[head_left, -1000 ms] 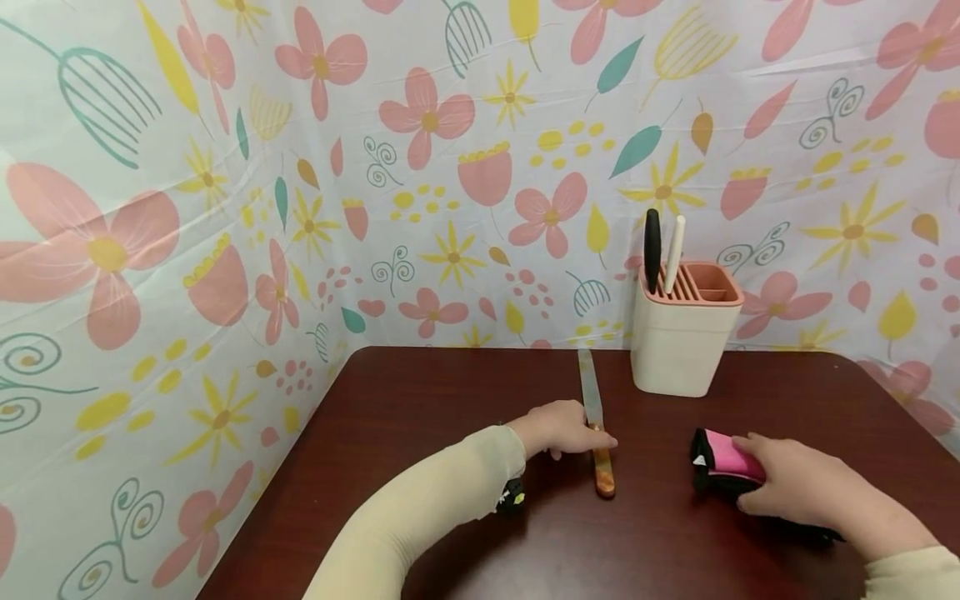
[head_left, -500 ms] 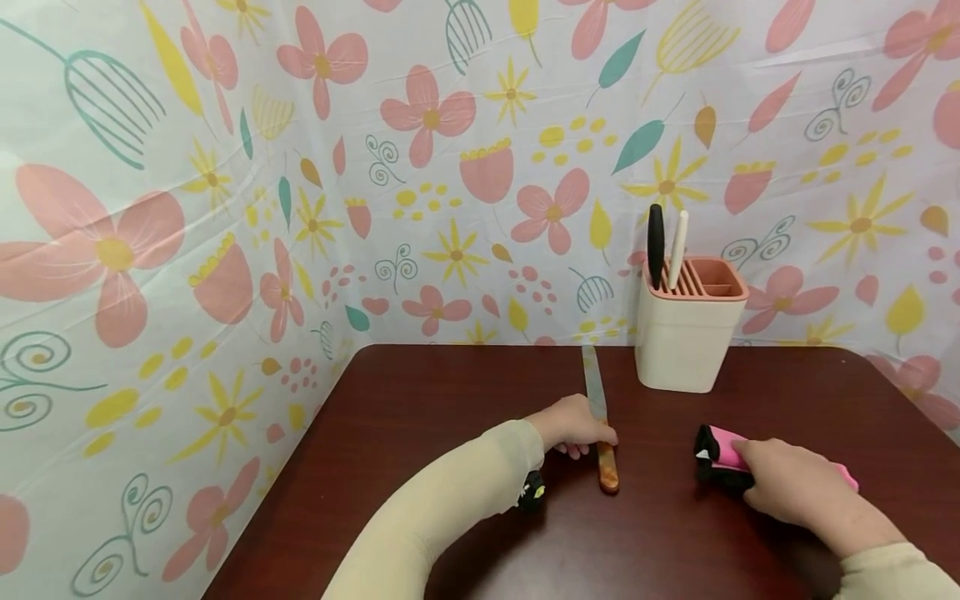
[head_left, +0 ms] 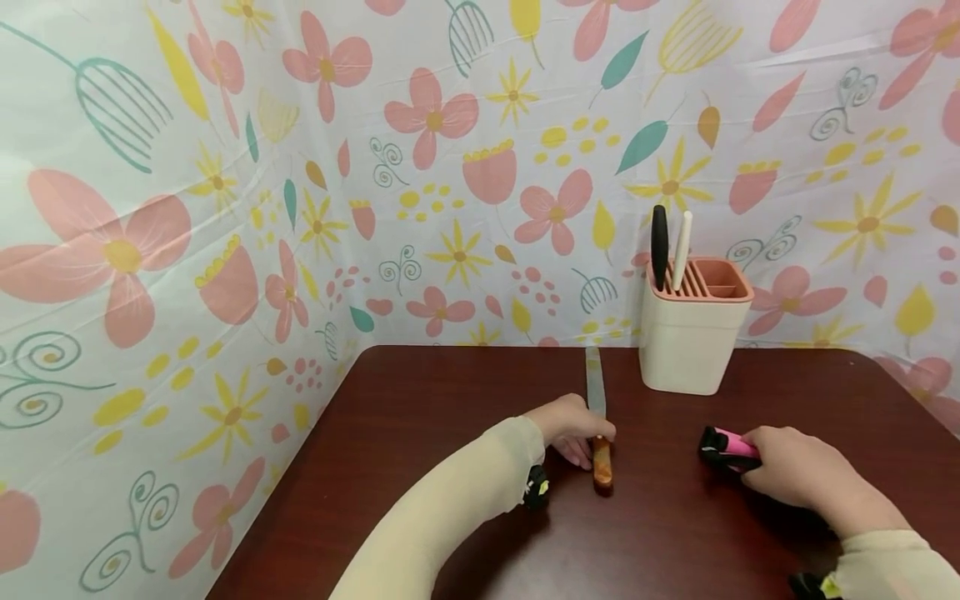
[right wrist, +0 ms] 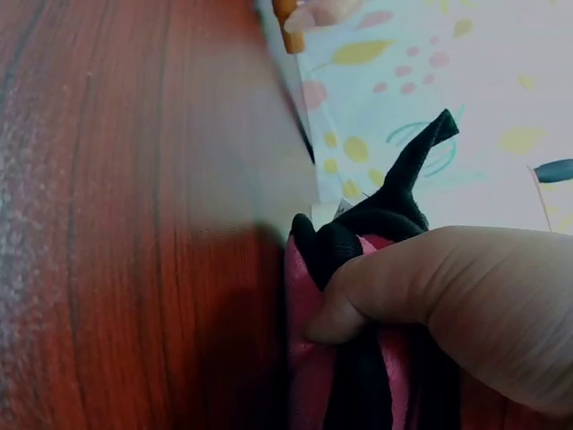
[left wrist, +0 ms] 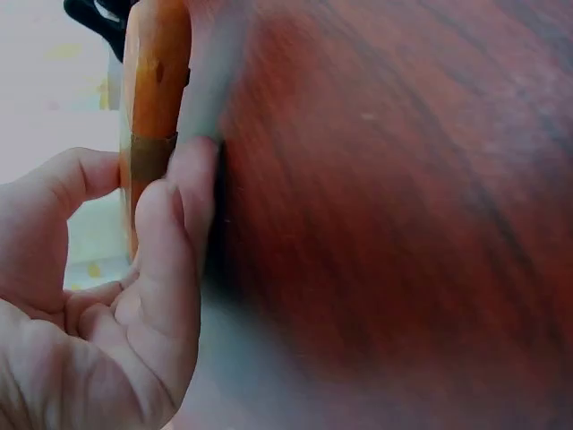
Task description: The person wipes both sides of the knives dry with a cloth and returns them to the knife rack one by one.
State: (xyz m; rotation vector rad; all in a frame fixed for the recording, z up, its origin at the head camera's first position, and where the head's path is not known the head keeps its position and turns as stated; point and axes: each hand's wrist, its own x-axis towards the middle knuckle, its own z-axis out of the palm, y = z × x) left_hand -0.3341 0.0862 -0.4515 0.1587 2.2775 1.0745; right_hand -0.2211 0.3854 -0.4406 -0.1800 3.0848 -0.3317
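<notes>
A long knife (head_left: pixel 595 383) with an amber-brown handle (head_left: pixel 602 468) lies lengthwise on the dark wooden table, its blade pointing to the back edge. My left hand (head_left: pixel 572 427) pinches it where handle and blade meet. In the left wrist view, the thumb and fingers of that hand (left wrist: pixel 134 296) lie on both sides of the handle (left wrist: pixel 159 81). To the right, my right hand (head_left: pixel 798 471) grips a bundled pink and black fabric piece (head_left: pixel 731 446). Its thumb presses on the fabric (right wrist: pixel 309 358) in the right wrist view, where a black strap end sticks up. What the fabric piece is, I cannot tell.
At the back right stands a cream knife holder (head_left: pixel 692 350) with a salmon slotted top. A black handle (head_left: pixel 659 250) and a white handle (head_left: pixel 682 250) rise from its slots. Flower-printed cloth (head_left: pixel 450 208) hangs behind and left of the table (head_left: pixel 450 375).
My left fingers have curled further round the knife's handle, which has shifted only slightly. The fabric piece has turned in my right hand and shows less pink.
</notes>
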